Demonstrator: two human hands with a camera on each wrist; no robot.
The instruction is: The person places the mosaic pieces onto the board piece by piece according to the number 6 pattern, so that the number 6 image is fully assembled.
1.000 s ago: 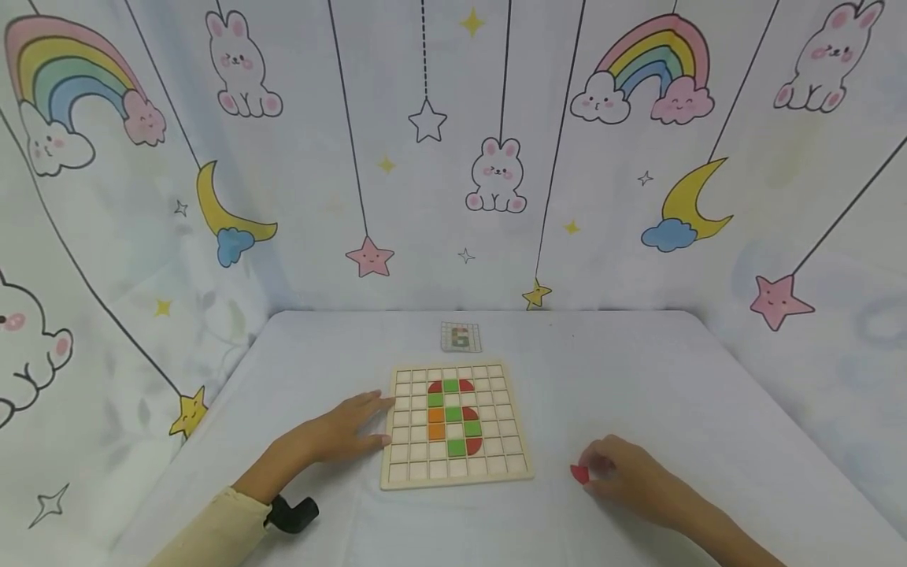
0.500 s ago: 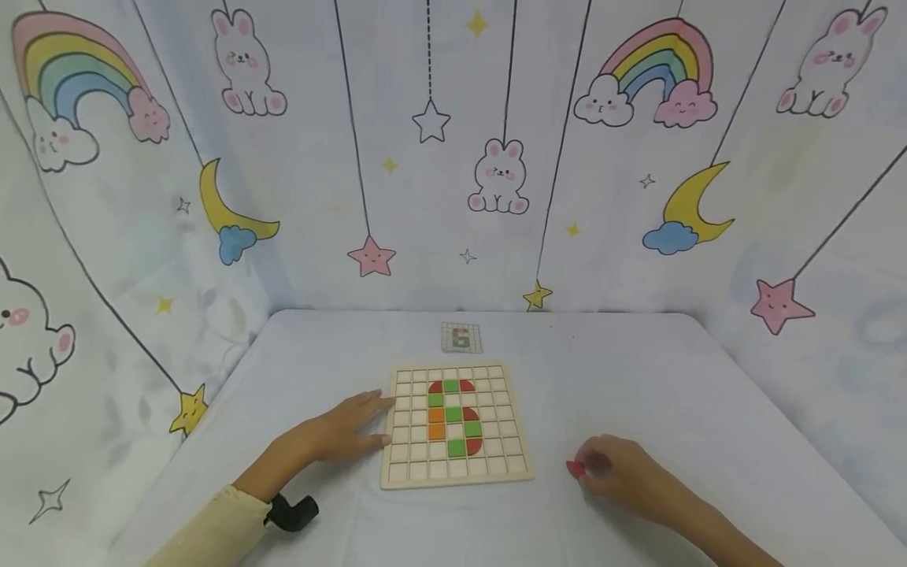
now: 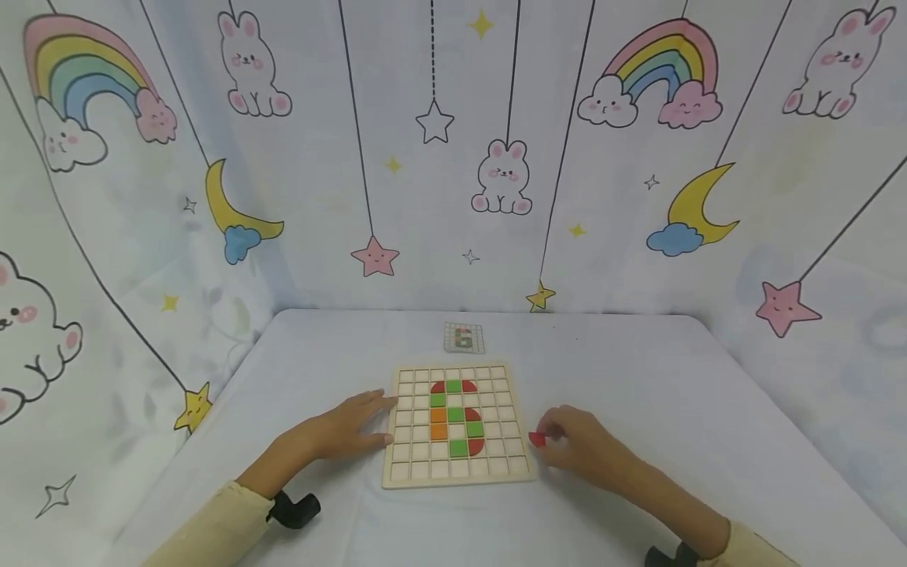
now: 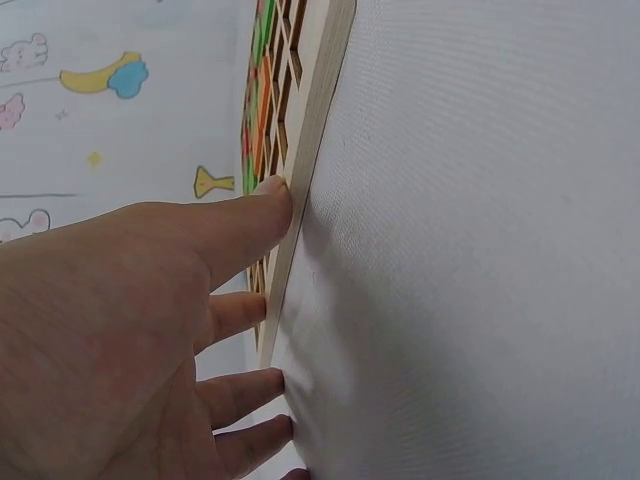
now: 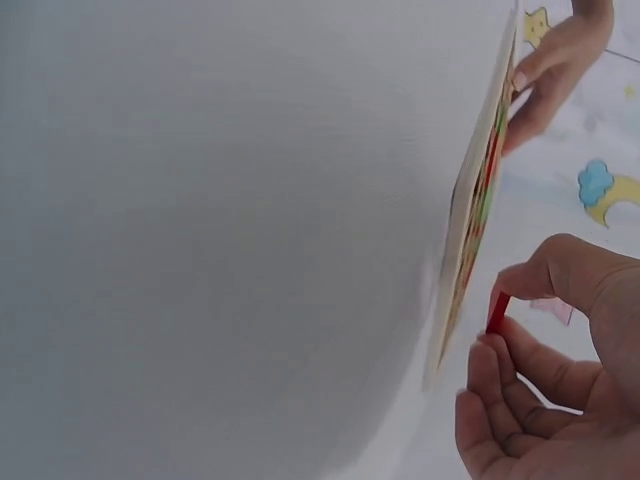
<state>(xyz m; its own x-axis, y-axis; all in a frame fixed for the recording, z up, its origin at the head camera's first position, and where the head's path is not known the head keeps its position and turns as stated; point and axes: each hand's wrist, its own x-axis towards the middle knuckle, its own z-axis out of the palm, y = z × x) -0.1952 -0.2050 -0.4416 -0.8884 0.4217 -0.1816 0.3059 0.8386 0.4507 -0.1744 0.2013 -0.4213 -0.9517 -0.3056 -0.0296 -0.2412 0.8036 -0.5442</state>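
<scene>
A wooden grid board (image 3: 418,471) lies on the white table, with green and orange squares and red rounded tiles set in its cells in the shape of a 6. My left hand (image 3: 347,429) rests at the board's left edge, its fingers spread and touching the rim; the left wrist view shows the thumb (image 4: 245,225) against that edge. Beside the board's right edge, my right hand (image 3: 584,449) pinches a small red tile (image 3: 537,439) between thumb and fingers. In the right wrist view the red tile (image 5: 498,312) stands edge-on, apart from the board.
A small card (image 3: 464,338) with a gridded picture of a 6 lies behind the board. White cloth covers the table (image 3: 609,362). A printed backdrop of rabbits, stars and rainbows (image 3: 662,71) rises behind and along both sides.
My right hand has moved left and away from me with the red tile, from the table at the right to the board's right edge. The left hand has stayed at the board.
</scene>
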